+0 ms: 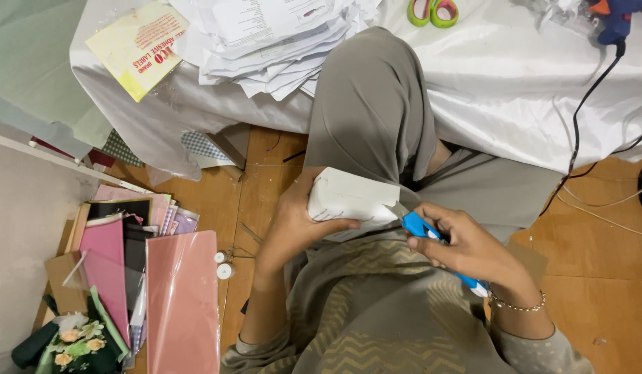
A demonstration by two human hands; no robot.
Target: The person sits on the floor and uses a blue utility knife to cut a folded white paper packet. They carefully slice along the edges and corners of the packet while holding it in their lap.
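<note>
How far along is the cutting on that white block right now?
Looks done: curved pencil lines are marked on the white block. In hand: the left hand grips the block, and the right hand holds the blue craft knife with its blade at the block's right end. Left: the block looks whole, with no cut pieces visible. The green scissors lie untouched on the white cloth.

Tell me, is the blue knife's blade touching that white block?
Touching. In the head view the blue knife in the right hand has its blade tip against the white block, gripped by the left hand.

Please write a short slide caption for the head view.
Left hand holds a white block while right hand presses a blue-handled cutter against it.
</note>
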